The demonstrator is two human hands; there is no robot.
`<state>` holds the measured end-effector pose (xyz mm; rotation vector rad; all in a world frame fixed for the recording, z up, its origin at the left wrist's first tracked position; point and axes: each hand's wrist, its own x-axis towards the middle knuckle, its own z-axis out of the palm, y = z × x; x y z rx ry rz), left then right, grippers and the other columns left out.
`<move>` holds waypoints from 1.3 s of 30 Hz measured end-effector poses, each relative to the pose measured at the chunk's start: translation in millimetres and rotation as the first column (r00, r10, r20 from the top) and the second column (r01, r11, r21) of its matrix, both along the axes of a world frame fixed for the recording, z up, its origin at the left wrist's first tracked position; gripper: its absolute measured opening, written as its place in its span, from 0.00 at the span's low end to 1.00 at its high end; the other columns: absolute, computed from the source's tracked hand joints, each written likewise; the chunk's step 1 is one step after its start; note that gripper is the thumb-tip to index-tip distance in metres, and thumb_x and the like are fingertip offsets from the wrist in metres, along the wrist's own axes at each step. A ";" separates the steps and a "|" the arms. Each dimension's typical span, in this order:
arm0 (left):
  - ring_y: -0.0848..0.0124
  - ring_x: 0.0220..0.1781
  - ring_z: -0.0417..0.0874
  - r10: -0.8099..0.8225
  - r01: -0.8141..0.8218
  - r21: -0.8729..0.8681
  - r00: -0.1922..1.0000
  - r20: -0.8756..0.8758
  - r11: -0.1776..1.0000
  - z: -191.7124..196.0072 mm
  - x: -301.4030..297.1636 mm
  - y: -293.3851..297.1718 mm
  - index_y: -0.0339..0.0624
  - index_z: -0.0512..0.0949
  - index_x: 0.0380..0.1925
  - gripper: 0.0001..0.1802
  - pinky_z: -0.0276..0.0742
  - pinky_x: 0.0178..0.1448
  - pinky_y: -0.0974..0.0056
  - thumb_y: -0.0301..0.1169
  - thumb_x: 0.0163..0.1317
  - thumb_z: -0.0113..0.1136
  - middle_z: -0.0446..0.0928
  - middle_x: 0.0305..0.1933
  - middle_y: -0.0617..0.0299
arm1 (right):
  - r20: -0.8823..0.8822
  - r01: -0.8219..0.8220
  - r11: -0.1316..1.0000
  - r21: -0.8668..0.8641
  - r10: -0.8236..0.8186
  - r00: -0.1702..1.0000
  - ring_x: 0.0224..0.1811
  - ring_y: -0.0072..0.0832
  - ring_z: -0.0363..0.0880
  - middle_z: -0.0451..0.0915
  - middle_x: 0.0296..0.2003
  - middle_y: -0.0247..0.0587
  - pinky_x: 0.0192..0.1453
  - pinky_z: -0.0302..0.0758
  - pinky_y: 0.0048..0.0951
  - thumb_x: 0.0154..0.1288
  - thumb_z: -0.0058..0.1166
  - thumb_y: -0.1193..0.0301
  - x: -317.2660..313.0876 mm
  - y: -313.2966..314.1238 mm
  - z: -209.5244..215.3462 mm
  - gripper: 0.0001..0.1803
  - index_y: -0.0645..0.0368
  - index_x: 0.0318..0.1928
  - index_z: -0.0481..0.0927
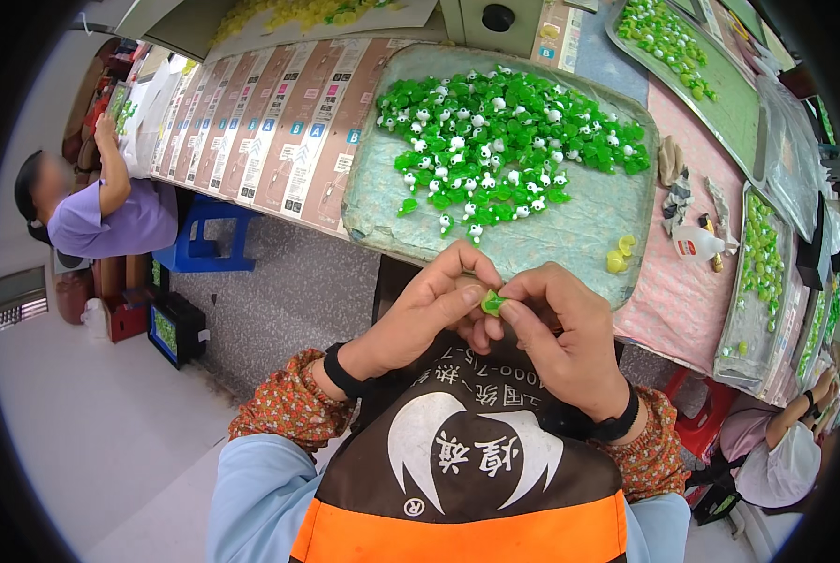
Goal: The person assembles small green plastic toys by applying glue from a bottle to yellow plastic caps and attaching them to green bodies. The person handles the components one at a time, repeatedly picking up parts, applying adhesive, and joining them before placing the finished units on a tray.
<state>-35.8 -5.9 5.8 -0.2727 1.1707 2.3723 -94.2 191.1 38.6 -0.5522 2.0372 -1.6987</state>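
Above my lap, near the tray's front edge, my left hand [427, 308] and my right hand [562, 336] meet fingertip to fingertip. Both are closed on one small green and yellow plastic piece [492, 302]; its finer shape is partly hidden by my fingers. Just beyond them lies a large tray [589, 220] with a pale blue-green lining. A wide heap of small green plastic figures with white round heads [481, 141] covers its far part. A few yellow pieces [619, 255] sit by the tray's right edge.
Flattened cardboard [279, 122] covers the table on the left. On the right, a white bottle [696, 242] and crumpled cloths [673, 178] lie beside another tray of green pieces [762, 253]. A person in purple [120, 220] works at left near a blue stool [213, 235]; another sits at lower right.
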 end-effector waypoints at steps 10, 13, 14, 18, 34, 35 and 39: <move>0.76 0.46 0.81 0.016 -0.045 -0.145 0.981 -0.194 0.988 1.7 6.8 2.7 0.42 0.62 0.55 0.13 0.79 0.45 0.71 0.29 0.76 0.51 0.77 0.46 0.60 | -0.021 0.030 0.999 -0.021 -0.030 0.999 0.27 0.25 0.80 0.79 0.31 0.40 0.30 0.75 0.25 0.65 0.59 0.81 2.4 0.4 -1.7 0.05 0.64 0.40 0.77; 0.76 0.48 0.81 0.009 -0.039 -0.155 0.982 -0.187 0.987 2.5 6.0 3.6 0.42 0.62 0.55 0.14 0.79 0.47 0.70 0.27 0.75 0.52 0.75 0.48 0.61 | -0.035 0.028 0.999 -0.018 -0.029 0.999 0.27 0.26 0.80 0.78 0.31 0.40 0.30 0.74 0.25 0.65 0.60 0.81 2.5 -0.2 0.1 0.05 0.64 0.40 0.77; 0.76 0.48 0.81 0.011 -0.042 -0.162 0.982 -0.186 0.986 2.6 6.2 3.8 0.42 0.63 0.55 0.14 0.79 0.47 0.70 0.26 0.75 0.52 0.75 0.48 0.61 | -0.037 0.027 1.000 -0.010 -0.027 0.999 0.27 0.26 0.79 0.78 0.31 0.40 0.30 0.74 0.25 0.65 0.60 0.81 2.4 -0.2 0.4 0.06 0.64 0.40 0.77; 0.77 0.48 0.80 0.016 -0.077 -0.238 0.968 -0.249 0.968 2.4 7.2 5.6 0.41 0.64 0.54 0.14 0.79 0.49 0.71 0.26 0.73 0.54 0.75 0.48 0.62 | -0.065 0.022 1.000 0.001 -0.022 0.998 0.27 0.26 0.79 0.78 0.31 0.40 0.30 0.74 0.25 0.65 0.60 0.81 3.6 0.9 -1.2 0.06 0.64 0.40 0.78; 0.73 0.40 0.85 -0.004 -0.322 -0.552 0.861 -0.508 0.769 -0.5 13.7 10.9 0.37 0.68 0.51 0.19 0.81 0.45 0.68 0.25 0.64 0.65 0.80 0.42 0.58 | -0.064 0.028 0.997 -0.070 -0.033 0.997 0.31 0.24 0.81 0.80 0.35 0.40 0.33 0.77 0.23 0.64 0.59 0.83 4.6 1.6 -3.0 0.07 0.64 0.42 0.80; 0.72 0.40 0.86 -0.017 -0.326 -0.570 0.858 -0.514 0.754 -0.4 13.9 10.2 0.36 0.69 0.50 0.19 0.81 0.45 0.67 0.25 0.64 0.66 0.81 0.41 0.58 | -0.066 0.026 0.997 -0.068 -0.030 0.997 0.31 0.24 0.81 0.80 0.35 0.40 0.33 0.77 0.23 0.64 0.59 0.83 4.6 2.0 -3.1 0.07 0.64 0.42 0.80; 0.70 0.39 0.87 -0.039 -0.361 -0.612 0.841 -0.540 0.703 -0.6 14.3 10.7 0.36 0.70 0.49 0.18 0.83 0.43 0.67 0.24 0.62 0.67 0.81 0.40 0.57 | -0.032 0.022 0.997 -0.070 -0.024 0.999 0.30 0.24 0.81 0.81 0.34 0.40 0.33 0.77 0.23 0.64 0.59 0.83 5.5 2.5 -3.6 0.07 0.64 0.42 0.80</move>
